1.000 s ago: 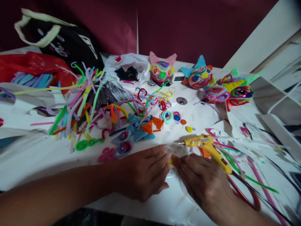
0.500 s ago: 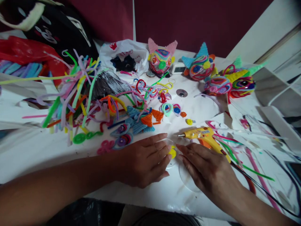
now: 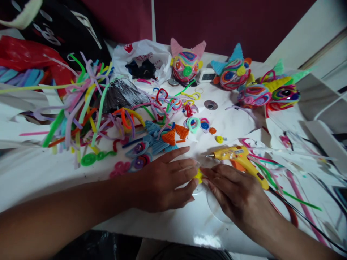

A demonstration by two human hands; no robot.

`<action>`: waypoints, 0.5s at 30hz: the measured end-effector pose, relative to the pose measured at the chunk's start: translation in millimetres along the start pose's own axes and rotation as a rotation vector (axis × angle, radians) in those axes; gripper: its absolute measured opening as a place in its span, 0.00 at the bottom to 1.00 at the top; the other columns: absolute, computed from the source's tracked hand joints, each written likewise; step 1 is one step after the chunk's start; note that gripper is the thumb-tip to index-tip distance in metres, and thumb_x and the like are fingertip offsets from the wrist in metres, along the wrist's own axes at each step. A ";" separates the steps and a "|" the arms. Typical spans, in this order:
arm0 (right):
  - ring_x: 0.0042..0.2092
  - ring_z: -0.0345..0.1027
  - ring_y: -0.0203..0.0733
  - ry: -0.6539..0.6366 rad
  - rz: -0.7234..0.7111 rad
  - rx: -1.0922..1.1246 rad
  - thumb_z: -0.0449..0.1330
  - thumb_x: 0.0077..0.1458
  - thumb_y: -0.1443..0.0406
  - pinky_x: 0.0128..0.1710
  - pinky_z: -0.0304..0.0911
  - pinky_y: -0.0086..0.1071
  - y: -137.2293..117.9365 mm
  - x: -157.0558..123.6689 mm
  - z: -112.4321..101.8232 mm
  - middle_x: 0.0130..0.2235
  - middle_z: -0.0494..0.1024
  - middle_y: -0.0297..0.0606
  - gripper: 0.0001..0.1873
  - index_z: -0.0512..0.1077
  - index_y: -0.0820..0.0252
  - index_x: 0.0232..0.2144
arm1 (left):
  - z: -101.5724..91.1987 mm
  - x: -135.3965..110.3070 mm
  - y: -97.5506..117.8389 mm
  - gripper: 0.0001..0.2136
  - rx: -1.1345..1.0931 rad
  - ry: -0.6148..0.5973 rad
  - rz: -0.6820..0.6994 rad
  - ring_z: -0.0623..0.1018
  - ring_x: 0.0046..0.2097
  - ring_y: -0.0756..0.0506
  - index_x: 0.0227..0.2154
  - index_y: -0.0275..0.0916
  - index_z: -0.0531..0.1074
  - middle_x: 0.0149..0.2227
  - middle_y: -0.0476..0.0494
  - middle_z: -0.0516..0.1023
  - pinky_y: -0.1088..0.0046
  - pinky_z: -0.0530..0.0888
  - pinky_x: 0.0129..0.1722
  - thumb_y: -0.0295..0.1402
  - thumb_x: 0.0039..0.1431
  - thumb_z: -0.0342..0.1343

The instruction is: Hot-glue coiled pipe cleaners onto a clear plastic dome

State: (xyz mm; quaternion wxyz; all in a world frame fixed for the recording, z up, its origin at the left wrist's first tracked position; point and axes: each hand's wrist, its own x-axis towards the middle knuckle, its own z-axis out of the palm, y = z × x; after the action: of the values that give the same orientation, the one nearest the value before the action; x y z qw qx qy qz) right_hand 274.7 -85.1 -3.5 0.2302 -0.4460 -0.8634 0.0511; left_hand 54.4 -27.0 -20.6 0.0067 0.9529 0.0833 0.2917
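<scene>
Between my hands is a small yellow pipe-cleaner coil (image 3: 199, 176), partly covered by fingers. My left hand (image 3: 168, 182) comes in from the left, its fingertips closed against the coil's left side. On the other side, my right hand (image 3: 238, 189) pinches the coil between thumb and fingers. A clear round plastic piece (image 3: 200, 189) shows beneath the coil; my fingers hide much of it. Another clear round piece (image 3: 217, 207) lies under my right hand. Just beyond that hand, a yellow glue gun (image 3: 234, 154) rests on its side, nozzle pointing left.
Loose pipe cleaners (image 3: 78, 104) pile up at the left, beside a black bag (image 3: 67, 29). Blue and orange pipe-cleaner shapes (image 3: 158, 137) lie beyond my left hand. Decorated balls with pointed ears (image 3: 186, 66) line the back. The glue gun's cable (image 3: 300, 213) runs to the lower right.
My right fingers have moved left and closed on the yellow coil, which now looks tilted. My left hand has barely shifted. The view has moved slightly.
</scene>
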 end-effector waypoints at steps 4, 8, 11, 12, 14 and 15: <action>0.34 0.71 0.39 0.002 0.011 -0.001 0.55 0.60 0.71 0.30 0.71 0.33 0.8 0.1 0.6 0.35 0.76 0.43 0.11 0.74 0.66 0.44 | 3.4 -3.3 -2.8 0.09 -0.040 -0.018 -0.024 0.72 0.56 0.41 0.42 0.34 0.72 0.48 0.37 0.78 0.52 0.64 0.62 0.32 0.60 0.57; 0.36 0.71 0.40 -0.010 0.013 -0.022 0.54 0.60 0.70 0.31 0.71 0.33 -1.5 -1.3 -2.2 0.36 0.76 0.44 0.12 0.73 0.67 0.44 | 3.6 -3.6 -4.0 0.09 -0.055 -0.036 -0.014 0.72 0.57 0.41 0.43 0.33 0.72 0.48 0.36 0.77 0.56 0.68 0.60 0.28 0.60 0.56; 0.41 0.71 0.44 -0.019 0.022 -0.077 0.55 0.59 0.67 0.35 0.72 0.36 -4.7 -4.3 -4.5 0.42 0.76 0.47 0.15 0.72 0.67 0.47 | 3.8 -2.4 -4.4 0.08 -0.071 -0.017 0.008 0.72 0.56 0.39 0.42 0.31 0.73 0.46 0.34 0.78 0.57 0.70 0.59 0.27 0.60 0.56; 0.42 0.71 0.46 -0.029 0.030 -0.108 0.56 0.59 0.64 0.36 0.72 0.38 -5.8 -5.2 -4.7 0.43 0.75 0.47 0.16 0.72 0.67 0.47 | 4.1 -2.2 -4.5 0.08 -0.076 -0.010 0.014 0.72 0.56 0.38 0.41 0.30 0.73 0.46 0.34 0.77 0.57 0.70 0.59 0.27 0.61 0.55; 0.42 0.71 0.50 -0.045 0.039 -0.180 0.58 0.57 0.58 0.36 0.71 0.42 -7.5 -6.1 -3.9 0.43 0.75 0.48 0.20 0.72 0.67 0.47 | 5.2 -2.5 -4.4 0.08 -0.080 -0.007 0.028 0.72 0.57 0.38 0.41 0.29 0.73 0.45 0.32 0.77 0.56 0.70 0.59 0.26 0.62 0.53; 0.42 0.70 0.52 -0.045 0.036 -0.210 0.58 0.57 0.56 0.36 0.71 0.43 -8.3 -5.6 -3.2 0.43 0.75 0.49 0.22 0.73 0.68 0.46 | 6.0 -2.9 -4.3 0.08 -0.080 -0.006 0.034 0.71 0.57 0.37 0.41 0.29 0.73 0.45 0.32 0.77 0.57 0.70 0.59 0.26 0.62 0.52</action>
State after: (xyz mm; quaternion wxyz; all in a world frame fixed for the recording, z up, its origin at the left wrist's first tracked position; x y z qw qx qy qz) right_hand 272.7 -94.9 -0.2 0.1619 -0.4819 -0.8608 -0.0257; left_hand 54.6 -23.0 -27.4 0.0401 0.9539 0.0554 0.2921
